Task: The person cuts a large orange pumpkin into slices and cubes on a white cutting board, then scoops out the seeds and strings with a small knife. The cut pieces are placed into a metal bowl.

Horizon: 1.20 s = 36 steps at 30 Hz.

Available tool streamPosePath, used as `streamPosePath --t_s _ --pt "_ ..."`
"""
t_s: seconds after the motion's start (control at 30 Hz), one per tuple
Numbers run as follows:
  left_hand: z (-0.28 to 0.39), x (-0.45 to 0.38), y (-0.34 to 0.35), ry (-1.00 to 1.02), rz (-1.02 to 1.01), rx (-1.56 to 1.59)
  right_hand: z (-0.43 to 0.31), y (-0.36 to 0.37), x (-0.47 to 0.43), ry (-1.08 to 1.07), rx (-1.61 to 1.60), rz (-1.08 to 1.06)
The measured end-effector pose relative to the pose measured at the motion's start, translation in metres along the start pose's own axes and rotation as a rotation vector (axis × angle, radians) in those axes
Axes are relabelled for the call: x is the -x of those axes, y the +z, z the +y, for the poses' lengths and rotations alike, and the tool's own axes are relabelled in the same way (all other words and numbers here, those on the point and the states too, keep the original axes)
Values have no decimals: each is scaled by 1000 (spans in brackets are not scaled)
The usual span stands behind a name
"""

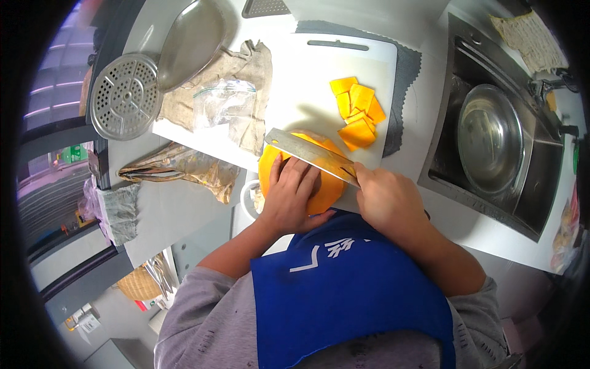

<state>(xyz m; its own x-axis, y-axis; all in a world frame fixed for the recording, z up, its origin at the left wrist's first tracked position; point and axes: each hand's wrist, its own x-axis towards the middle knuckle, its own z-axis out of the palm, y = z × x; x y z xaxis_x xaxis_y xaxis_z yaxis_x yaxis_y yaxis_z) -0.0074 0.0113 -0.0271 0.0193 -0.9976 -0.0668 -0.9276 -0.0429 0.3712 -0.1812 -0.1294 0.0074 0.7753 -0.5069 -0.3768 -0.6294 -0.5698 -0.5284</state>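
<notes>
A large cut piece of pumpkin (329, 191), orange flesh up with a dark hollow in it, lies at the near edge of a white plastic cutting board (299, 74). My left hand (292, 196) presses on it, fingers spread over the flesh and hollow. My right hand (392, 198) grips the handle of a cleaver (313, 154), whose blade lies across the pumpkin just beyond my left fingertips. How deep the edge sits is hidden. Several flat pumpkin slices (362, 97) are heaped at the board's right side.
Right of the board, a sink (435, 161) holds a metal basin (491, 138). At the left are a perforated steamer plate (126, 97), a metal pan (191, 44), a beige cloth (177, 108) under a clear zip bag (226, 104), and a crumpled bag (193, 166). A white bowl (244, 198) stands beside the pumpkin.
</notes>
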Motion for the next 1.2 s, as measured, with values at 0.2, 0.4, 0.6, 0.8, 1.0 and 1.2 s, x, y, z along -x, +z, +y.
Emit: streamPosePath --t_s 0.2,0.4,0.6,0.8,1.0,1.2 --pt "-10 -6 4 46 90 51 -4 1 -2 29 31 -8" --pt "-9 -8 4 32 97 31 -5 -3 -2 17 40 -27" --pt "-9 -15 1 19 84 53 -13 -10 -1 67 51 -87" --pt "-9 -19 1 14 86 99 -31 -12 -24 84 5 -148" --pt "-10 -21 1 8 98 128 -24 -12 -31 71 1 -159" --pt "-10 -23 0 10 114 167 -17 -18 -36 -121 2 -107"
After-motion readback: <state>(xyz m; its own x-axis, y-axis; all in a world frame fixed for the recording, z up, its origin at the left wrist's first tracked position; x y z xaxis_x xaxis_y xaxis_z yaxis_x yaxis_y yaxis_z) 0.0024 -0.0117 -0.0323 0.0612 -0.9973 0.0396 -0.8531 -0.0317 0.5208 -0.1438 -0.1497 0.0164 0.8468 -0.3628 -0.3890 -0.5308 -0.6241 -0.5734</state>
